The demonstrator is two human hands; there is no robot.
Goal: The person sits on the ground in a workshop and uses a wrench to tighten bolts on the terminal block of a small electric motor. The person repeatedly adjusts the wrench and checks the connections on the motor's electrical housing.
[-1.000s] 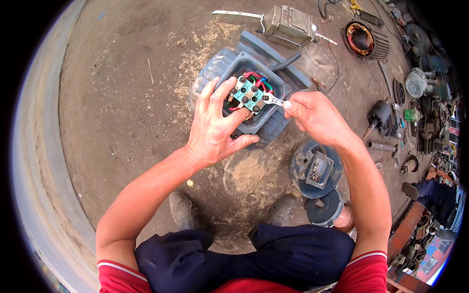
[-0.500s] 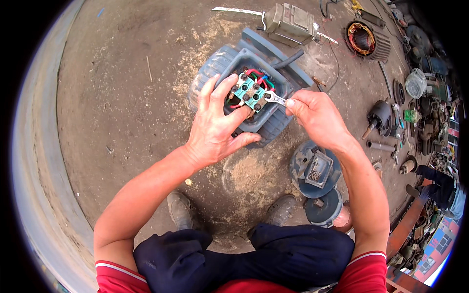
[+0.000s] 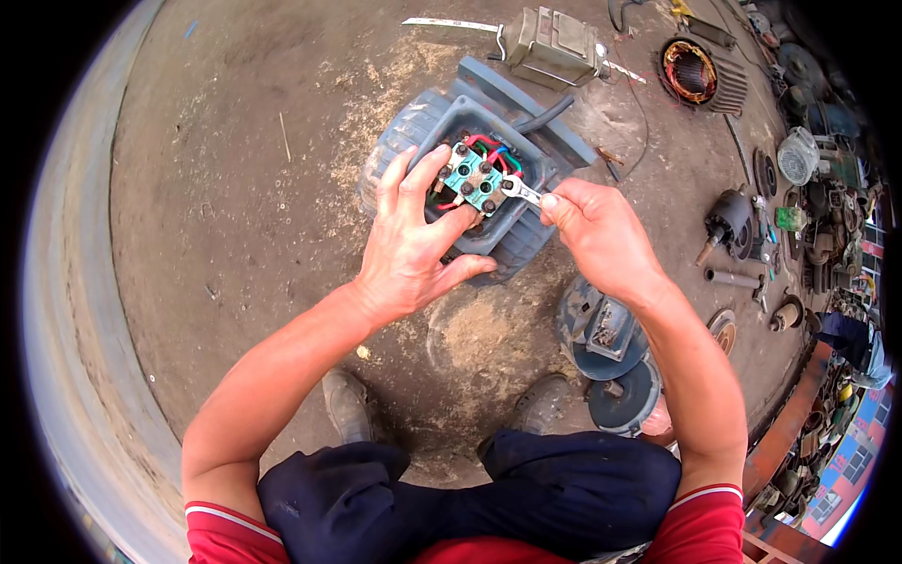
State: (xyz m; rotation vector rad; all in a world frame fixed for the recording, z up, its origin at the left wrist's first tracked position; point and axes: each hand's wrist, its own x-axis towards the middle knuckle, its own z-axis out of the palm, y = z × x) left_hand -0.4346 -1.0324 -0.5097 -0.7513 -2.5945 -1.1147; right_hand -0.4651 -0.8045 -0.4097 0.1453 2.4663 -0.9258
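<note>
A grey-blue electric motor (image 3: 404, 127) lies on the ground, its terminal box (image 3: 458, 122) uncovered. Inside, red, green and blue wires run to a turquoise terminal block (image 3: 476, 180) with dark studs and nuts. My left hand (image 3: 409, 240) is spread over the near-left side of the box. Its fingertips rest by the block's left and lower edges, while the thumb lies along the box's near rim. My right hand (image 3: 601, 230) pinches a small silver wrench (image 3: 522, 192) by its handle. The wrench head sits at the nut on the block's right corner.
A beige metal casing (image 3: 554, 47) stands beyond the motor, and a stator with copper windings (image 3: 691, 70) lies at the far right. Close to my right forearm are round grey motor covers (image 3: 625, 395). Several tools and parts, including a rotor (image 3: 728, 221), spread along the right side.
My right hand has swung slightly toward me, turning the wrench a little at the same nut. My left hand keeps its place on the box. The whole view has shifted slightly.
</note>
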